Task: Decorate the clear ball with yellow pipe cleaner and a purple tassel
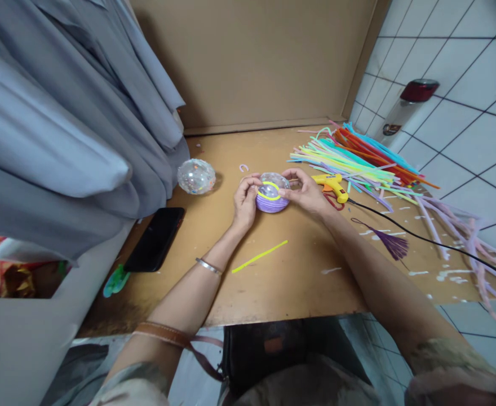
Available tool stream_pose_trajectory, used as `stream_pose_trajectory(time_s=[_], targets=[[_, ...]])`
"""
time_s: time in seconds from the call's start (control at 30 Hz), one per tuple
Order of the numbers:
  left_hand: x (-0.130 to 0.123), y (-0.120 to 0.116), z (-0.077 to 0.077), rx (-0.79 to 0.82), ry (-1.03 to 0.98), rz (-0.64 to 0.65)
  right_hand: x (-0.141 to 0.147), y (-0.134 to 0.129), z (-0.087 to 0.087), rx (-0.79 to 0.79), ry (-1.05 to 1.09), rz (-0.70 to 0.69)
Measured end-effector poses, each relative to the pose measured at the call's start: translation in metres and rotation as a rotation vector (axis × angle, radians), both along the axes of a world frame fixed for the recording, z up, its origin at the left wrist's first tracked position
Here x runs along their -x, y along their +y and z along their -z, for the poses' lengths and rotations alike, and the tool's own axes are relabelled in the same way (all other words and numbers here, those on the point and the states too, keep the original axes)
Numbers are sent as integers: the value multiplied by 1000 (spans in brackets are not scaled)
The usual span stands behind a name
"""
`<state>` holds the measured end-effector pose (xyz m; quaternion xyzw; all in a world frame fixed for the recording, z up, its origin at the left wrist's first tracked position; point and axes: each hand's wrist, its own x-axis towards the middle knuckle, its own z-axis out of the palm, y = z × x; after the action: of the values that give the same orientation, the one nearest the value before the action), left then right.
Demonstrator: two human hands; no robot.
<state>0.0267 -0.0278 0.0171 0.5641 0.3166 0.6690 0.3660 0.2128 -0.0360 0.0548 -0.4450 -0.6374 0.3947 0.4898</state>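
Between my two hands is a clear plastic ball with purple pipe cleaner wrapped round its lower part. A yellow pipe cleaner ring lies against the ball on the side facing me. My left hand grips the ball's left side, fingers curled, thumb tip hidden from clear view. On the right, my right hand pinches the ball's edge near the yellow ring. A straight yellow pipe cleaner lies on the table in front of the hands.
A second clear ball and a black phone lie at left, beside a grey curtain. At right are a yellow glue gun with its black cord, a pile of coloured pipe cleaners and a purple tassel. Tiles flank the table.
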Motion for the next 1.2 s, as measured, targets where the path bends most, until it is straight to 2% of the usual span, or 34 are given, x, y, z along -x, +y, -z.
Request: stream_pose_trajectory(time_s=[0.2,0.43,0.7,0.83,1.07,1.2], targets=[[-2,1,2,-7,10,-44,-2,1,3,-31,-12,4],[2,-7,-4,-137,195,-171,-2,2,4,-12,17,5],[3,-11,-11,-182,272,-121,-2,1,3,27,53,-5],[3,-10,-8,-215,310,-143,-1,0,3,31,66,-8],[4,-1,2,-360,508,-283,0,3,8,-12,92,-4],[4,0,4,-380,517,-301,-1,5,9,-28,71,5]])
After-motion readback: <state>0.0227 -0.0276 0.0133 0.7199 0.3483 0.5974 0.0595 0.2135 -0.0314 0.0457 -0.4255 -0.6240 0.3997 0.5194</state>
